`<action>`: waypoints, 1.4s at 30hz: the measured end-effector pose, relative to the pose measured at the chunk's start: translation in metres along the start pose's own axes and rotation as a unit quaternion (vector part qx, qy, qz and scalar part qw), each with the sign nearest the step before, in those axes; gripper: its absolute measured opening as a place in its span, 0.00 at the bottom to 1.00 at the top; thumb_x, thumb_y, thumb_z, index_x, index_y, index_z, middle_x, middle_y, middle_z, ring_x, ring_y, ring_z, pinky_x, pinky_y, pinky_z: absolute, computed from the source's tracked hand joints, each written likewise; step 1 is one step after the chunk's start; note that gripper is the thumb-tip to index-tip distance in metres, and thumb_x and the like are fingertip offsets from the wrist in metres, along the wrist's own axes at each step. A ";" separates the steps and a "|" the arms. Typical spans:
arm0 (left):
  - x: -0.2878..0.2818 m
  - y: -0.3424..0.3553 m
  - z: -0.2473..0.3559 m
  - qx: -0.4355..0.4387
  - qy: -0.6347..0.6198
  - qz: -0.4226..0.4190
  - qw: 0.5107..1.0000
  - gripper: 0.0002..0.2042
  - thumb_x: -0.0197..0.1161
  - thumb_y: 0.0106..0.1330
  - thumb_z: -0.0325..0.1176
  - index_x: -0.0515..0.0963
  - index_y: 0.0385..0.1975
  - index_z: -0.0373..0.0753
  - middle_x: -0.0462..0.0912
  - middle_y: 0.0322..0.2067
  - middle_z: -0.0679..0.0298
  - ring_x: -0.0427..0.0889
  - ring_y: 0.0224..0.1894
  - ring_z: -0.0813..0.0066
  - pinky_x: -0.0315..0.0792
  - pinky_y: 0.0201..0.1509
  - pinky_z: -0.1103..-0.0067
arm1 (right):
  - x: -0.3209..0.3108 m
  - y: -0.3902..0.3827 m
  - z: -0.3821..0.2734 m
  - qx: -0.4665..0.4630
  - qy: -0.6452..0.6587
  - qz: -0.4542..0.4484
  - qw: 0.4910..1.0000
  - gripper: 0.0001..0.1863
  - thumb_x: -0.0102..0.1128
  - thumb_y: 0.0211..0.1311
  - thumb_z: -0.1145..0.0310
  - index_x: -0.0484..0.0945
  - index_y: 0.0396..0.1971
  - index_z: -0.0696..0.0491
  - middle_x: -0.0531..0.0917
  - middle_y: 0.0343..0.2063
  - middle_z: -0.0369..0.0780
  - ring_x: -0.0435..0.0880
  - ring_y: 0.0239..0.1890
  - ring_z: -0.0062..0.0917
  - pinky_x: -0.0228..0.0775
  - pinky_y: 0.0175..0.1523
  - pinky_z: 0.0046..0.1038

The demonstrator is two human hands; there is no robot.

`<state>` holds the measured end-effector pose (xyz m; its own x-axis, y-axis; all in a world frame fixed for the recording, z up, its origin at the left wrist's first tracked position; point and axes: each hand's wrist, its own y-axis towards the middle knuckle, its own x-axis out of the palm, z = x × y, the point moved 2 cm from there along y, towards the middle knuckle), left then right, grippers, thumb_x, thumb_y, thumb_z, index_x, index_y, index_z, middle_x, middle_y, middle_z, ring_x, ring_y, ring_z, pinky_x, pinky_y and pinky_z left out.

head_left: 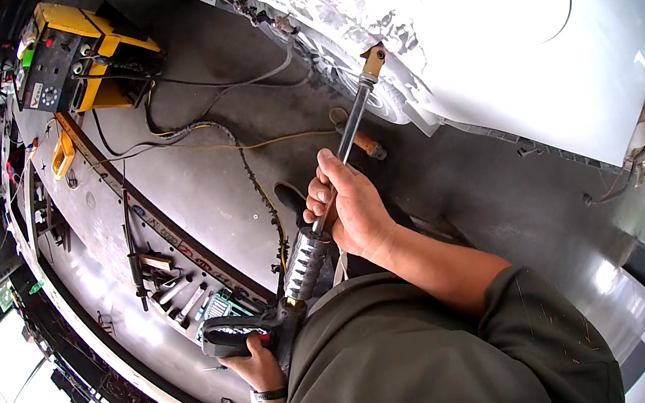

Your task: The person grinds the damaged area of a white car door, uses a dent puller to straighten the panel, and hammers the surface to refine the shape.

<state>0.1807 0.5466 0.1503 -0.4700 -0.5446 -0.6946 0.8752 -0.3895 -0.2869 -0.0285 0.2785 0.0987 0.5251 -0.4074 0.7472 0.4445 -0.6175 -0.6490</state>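
"Where's the long tool (355,124)?"
"Slanting up to the scraped white panel (526,102): smooth metal shaft, ribbed sleeve (306,265)."
"And each grip?"
"Right hand (356,209) curled closed round the shaft; left hand (258,369) wrapped on the black looped handle (234,335), fingers partly hidden."
"Room?"
"Grey floor (499,199), right of the shaft, below the panel's curved edge."

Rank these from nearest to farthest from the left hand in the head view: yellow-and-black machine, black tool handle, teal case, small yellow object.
From the left hand:
1. Black tool handle: in its grasp.
2. Teal case: just beyond the handle.
3. Small yellow object: up and to the left.
4. Yellow-and-black machine: upper left, beyond the yellow object.
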 end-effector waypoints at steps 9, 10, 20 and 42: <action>-0.005 -0.011 0.012 -0.010 -0.112 -0.023 0.993 0.25 0.59 0.69 0.35 0.60 0.63 0.36 0.71 0.54 0.60 0.71 0.54 0.71 0.66 0.63 0.73 | -0.018 -0.005 0.027 0.024 -0.157 -0.008 0.987 0.20 0.60 0.73 0.50 0.72 0.30 0.51 0.83 0.28 0.39 0.84 0.36 0.28 0.76 0.46 0.32; -0.005 -0.011 0.011 -0.024 -0.110 -0.022 0.993 0.25 0.59 0.69 0.35 0.60 0.63 0.36 0.71 0.54 0.60 0.71 0.54 0.71 0.66 0.63 0.73 | -0.016 -0.009 0.037 0.078 -0.103 -0.052 0.990 0.19 0.61 0.73 0.51 0.73 0.31 0.51 0.82 0.26 0.39 0.85 0.34 0.30 0.77 0.42 0.34; -0.019 0.004 0.011 0.016 -0.027 -0.063 0.998 0.23 0.56 0.71 0.36 0.65 0.64 0.38 0.73 0.54 0.60 0.73 0.55 0.69 0.66 0.65 0.72 | -0.006 0.048 -0.068 -0.039 -0.080 -0.108 0.990 0.12 0.58 0.72 0.56 0.75 0.41 0.50 0.77 0.21 0.36 0.80 0.26 0.31 0.77 0.43 0.41; -0.013 0.038 0.018 -0.038 -0.047 -0.104 0.993 0.27 0.62 0.67 0.27 0.62 0.65 0.34 0.75 0.54 0.58 0.76 0.52 0.68 0.72 0.59 0.72 | 0.001 0.004 0.048 0.041 -0.059 -0.078 0.994 0.06 0.62 0.71 0.66 0.75 0.37 0.52 0.78 0.20 0.34 0.81 0.26 0.21 0.77 0.40 0.30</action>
<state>0.2181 0.5259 0.1601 -0.6477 -0.5263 -0.5510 0.7619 -0.4458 -0.4699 0.0089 0.3079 0.0904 0.5239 -0.2267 0.8211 0.5829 -0.6074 -0.5396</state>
